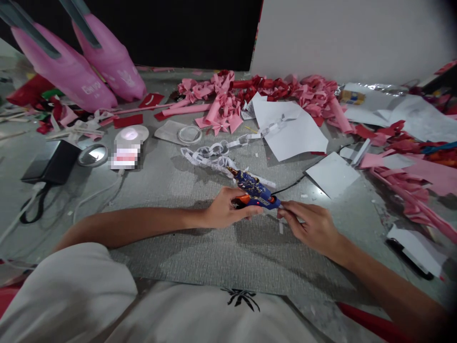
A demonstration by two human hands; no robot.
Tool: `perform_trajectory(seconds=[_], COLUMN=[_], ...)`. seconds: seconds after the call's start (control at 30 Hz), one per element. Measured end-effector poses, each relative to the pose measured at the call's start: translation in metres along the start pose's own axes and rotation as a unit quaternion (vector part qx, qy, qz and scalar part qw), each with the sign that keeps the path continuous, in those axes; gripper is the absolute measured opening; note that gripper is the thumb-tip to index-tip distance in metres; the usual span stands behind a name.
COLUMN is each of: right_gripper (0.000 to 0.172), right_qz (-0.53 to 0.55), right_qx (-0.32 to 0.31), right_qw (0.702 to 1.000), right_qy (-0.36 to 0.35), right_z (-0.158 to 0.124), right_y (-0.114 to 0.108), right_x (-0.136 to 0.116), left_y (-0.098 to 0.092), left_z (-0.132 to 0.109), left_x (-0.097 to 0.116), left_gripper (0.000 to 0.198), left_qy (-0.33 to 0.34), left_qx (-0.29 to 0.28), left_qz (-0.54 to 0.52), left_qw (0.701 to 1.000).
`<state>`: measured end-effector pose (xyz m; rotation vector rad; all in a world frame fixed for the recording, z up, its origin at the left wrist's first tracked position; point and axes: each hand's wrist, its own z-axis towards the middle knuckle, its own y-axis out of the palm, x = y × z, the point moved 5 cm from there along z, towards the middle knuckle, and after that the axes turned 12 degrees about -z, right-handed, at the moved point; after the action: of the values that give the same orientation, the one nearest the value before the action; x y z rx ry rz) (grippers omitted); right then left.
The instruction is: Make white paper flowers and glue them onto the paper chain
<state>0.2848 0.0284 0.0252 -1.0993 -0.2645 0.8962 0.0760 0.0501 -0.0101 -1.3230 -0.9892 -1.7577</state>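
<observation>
My left hand is closed round the handle of a blue glue gun with an orange trigger, its body spotted with dried glue and its nozzle pointing up and left. A small red light glows on its side. At the gun's back end my right hand pinches the pale end of a glue stick, mostly hidden by the fingers. Just beyond the nozzle lies a white paper chain, bunched at its left and trailing right onto a white paper sheet.
Pink and red paper garlands run along the back. Two pink bottles stand back left. A lit charging puck, a black box and white cables lie left. The gun's black cord passes beside a square paper. A stapler lies right.
</observation>
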Motion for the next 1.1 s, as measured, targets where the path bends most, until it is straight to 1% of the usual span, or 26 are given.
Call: perform_trajectory(seconds=[0.2, 0.37, 0.5, 0.57, 0.63, 0.7, 0.73, 0.77, 0.87, 0.9, 0.93, 1.0, 1.03, 1.1], right_gripper=[0.017, 0.017, 0.016, 0.014, 0.012, 0.01, 0.011, 0.016, 0.043, 0.046, 0.043, 0.03, 0.024, 0.018], right_qz=[-0.004, -0.002, 0.001, 0.004, 0.0, -0.006, -0.005, 0.0, 0.04, 0.056, 0.069, 0.084, 0.083, 0.061], right_qx=[0.002, 0.007, 0.006, -0.008, -0.036, -0.058, -0.061, -0.061, -0.064, -0.063, -0.06, -0.045, -0.035, -0.015], right_qw=[1.0, 1.0, 1.0, 1.0, 0.999, 0.998, 0.998, 0.997, 0.994, 0.993, 0.993, 0.993, 0.993, 0.994], right_qy=[-0.002, -0.004, -0.004, 0.0, 0.009, 0.022, 0.034, 0.051, 0.084, 0.081, 0.073, 0.067, 0.072, 0.094], right_z=[-0.002, 0.0, -0.002, -0.003, -0.003, -0.001, 0.001, 0.003, 0.008, 0.009, 0.01, 0.01, 0.01, 0.011], right_y=[0.002, 0.001, 0.003, 0.004, 0.003, -0.001, -0.005, -0.009, -0.017, -0.018, -0.018, -0.019, -0.02, -0.028], right_x=[0.001, -0.002, -0.002, -0.001, 0.001, 0.003, 0.003, 0.004, 0.0, -0.003, -0.007, -0.012, -0.013, -0.011], left_y=[0.0, 0.0, 0.0, 0.0, 0.0, 0.0, 0.0, 0.0, 0.003, 0.005, 0.008, 0.012, 0.014, 0.013], left_z=[-0.001, 0.001, 0.0, 0.0, 0.0, 0.001, 0.001, 0.001, -0.001, -0.002, -0.003, -0.005, -0.006, -0.006], left_x=[-0.005, 0.002, -0.001, -0.004, -0.007, -0.008, -0.007, -0.005, 0.004, 0.007, 0.009, 0.011, 0.012, 0.014], left_gripper=[0.035, 0.035, 0.037, 0.038, 0.037, 0.037, 0.037, 0.038, 0.037, 0.037, 0.037, 0.036, 0.035, 0.035], left_qy=[-0.007, 0.029, 0.014, 0.004, -0.008, -0.009, -0.002, 0.009, 0.066, 0.083, 0.095, 0.097, 0.089, 0.077], left_qx=[-0.002, -0.02, -0.015, -0.008, 0.001, 0.002, -0.001, -0.009, -0.044, -0.057, -0.072, -0.098, -0.097, -0.071], left_qz=[-0.018, 0.026, 0.017, 0.007, -0.017, -0.027, -0.014, 0.012, 0.123, 0.155, 0.18, 0.211, 0.22, 0.217], left_qw=[1.0, 0.999, 1.0, 1.0, 1.0, 1.0, 1.0, 1.0, 0.989, 0.983, 0.976, 0.968, 0.967, 0.971])
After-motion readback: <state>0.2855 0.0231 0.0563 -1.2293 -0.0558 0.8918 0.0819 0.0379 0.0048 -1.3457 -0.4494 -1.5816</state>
